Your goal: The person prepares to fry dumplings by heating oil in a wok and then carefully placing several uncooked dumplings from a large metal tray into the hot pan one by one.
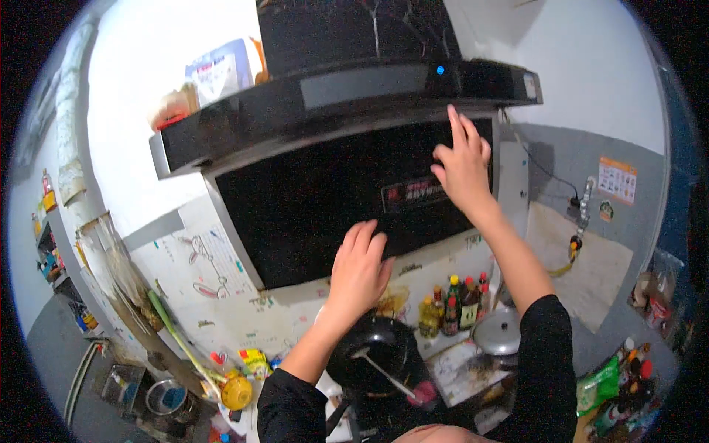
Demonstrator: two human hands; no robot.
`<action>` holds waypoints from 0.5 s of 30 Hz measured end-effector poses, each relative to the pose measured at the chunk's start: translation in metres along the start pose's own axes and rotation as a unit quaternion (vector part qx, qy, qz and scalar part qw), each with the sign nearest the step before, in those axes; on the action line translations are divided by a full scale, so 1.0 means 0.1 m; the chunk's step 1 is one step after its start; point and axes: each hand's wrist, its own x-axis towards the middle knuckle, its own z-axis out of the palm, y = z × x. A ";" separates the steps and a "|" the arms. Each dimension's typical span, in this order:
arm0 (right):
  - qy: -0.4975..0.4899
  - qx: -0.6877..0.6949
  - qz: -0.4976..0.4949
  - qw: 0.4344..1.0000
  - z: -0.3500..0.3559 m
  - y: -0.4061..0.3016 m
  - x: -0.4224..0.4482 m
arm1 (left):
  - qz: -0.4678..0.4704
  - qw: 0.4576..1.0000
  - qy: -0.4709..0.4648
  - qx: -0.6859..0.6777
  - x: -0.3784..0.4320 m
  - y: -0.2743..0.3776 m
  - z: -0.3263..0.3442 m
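Note:
My right hand (462,160) is raised in front of a black range hood (288,205), its index finger stretched up just under the front ledge. A small blue light (440,70) glows on that ledge, above the fingertip. Whether the finger touches the hood cannot be told. My left hand (360,268) hangs before the lower part of the hood's dark panel, fingers loosely bent and holding nothing. Below the hands a black wok (382,338) sits on the cooker. A metal turner (388,374) with a pink handle end rests in it.
Several sauce bottles (453,304) stand against the wall behind the wok, beside a lidded metal pot (498,332). To the left are a yellow bowl (237,392), a long leek (177,332) and a steel pot (166,396). A green bag (598,385) lies at right.

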 end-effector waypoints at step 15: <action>0.065 0.026 -0.140 0.988 0.16 0.07 0.83 | 0.003 0.965 0.072 0.254 1.07 -0.07 0.08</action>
